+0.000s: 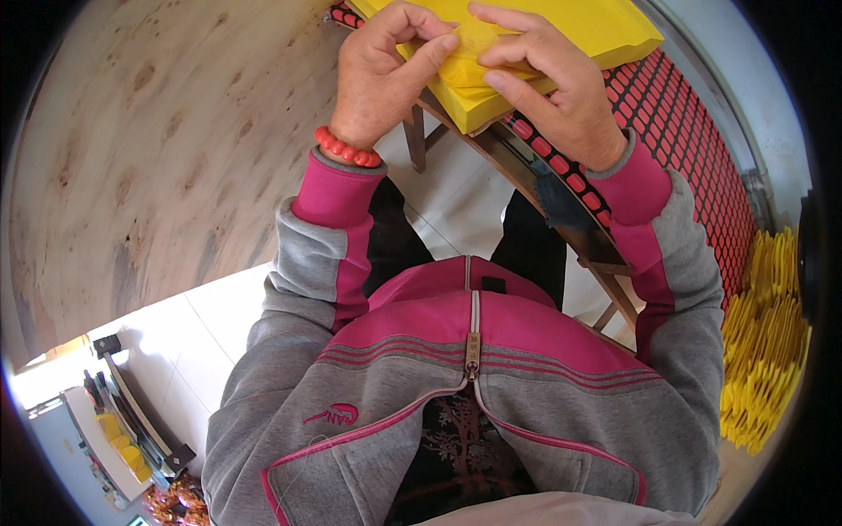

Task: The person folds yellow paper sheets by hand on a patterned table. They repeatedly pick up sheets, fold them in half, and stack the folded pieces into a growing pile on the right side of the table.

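Both hands work at a small folded piece of yellow paper near the top of the view. My left hand, with a red bead bracelet at its wrist, pinches the paper's left side between thumb and fingers. My right hand curls its fingers and thumb around the right side of the same piece. Beneath them lies a stack of larger yellow sheets, one corner pointing toward me. The fingers hide part of the folds.
Under the stack runs a red and black patterned surface on a wooden frame. A wide wooden board fills the left. Many folded yellow paper pieces are piled at the right, by the wall. Shelves with goods stand at lower left.
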`<state>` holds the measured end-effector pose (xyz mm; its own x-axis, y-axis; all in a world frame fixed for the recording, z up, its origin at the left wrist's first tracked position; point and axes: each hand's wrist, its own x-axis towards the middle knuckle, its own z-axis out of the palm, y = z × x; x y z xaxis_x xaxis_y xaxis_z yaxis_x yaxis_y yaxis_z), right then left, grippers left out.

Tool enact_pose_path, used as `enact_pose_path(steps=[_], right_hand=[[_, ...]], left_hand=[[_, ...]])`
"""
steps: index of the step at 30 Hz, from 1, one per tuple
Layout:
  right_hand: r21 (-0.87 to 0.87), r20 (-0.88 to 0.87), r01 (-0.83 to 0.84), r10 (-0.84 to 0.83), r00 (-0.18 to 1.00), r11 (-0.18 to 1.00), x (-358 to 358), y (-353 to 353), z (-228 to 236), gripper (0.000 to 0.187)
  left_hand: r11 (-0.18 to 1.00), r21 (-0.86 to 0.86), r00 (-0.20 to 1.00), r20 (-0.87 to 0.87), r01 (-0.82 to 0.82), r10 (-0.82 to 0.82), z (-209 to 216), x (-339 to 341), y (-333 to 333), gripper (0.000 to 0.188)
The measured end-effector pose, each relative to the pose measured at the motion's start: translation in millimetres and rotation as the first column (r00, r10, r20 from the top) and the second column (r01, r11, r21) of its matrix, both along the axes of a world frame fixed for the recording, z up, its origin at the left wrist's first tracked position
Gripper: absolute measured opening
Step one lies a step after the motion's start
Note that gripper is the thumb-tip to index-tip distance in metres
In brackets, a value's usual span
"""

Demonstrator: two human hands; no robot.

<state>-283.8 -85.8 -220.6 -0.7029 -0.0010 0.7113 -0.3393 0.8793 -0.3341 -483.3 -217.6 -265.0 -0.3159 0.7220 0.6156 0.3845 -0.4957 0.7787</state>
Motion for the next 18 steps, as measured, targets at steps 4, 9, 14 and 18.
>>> enact_pose_path(steps=[4, 9, 14, 18], right_hand=[[0.005, 0.030, 0.045, -0.045, 0.999, 0.999, -1.6, -3.3, -3.0, 0.015], [-0.191, 0.108, 0.024, -0.003, 0.994, 0.981, 0.3, -3.0, -6.4, 0.010], [-0.217, 0.108, 0.034, -0.011, 0.994, 0.976, -1.0, -2.7, -9.3, 0.009], [-0.330, 0.006, -0.011, 0.014, 1.000, 0.944, -3.3, -6.5, -11.0, 0.013]], left_hand=[[0.998, 0.024, 0.993, 0.096, 0.062, -0.064, -5.6, -3.8, 0.8, 0.008], [0.978, -0.016, 0.973, 0.104, 0.207, -0.204, 0.2, -10.5, -8.3, 0.009], [0.984, -0.075, 0.986, -0.015, 0.162, -0.163, 11.6, -1.2, -14.3, 0.006], [0.995, -0.081, 0.996, -0.053, 0.062, -0.066, 11.8, 5.9, -11.3, 0.006]])
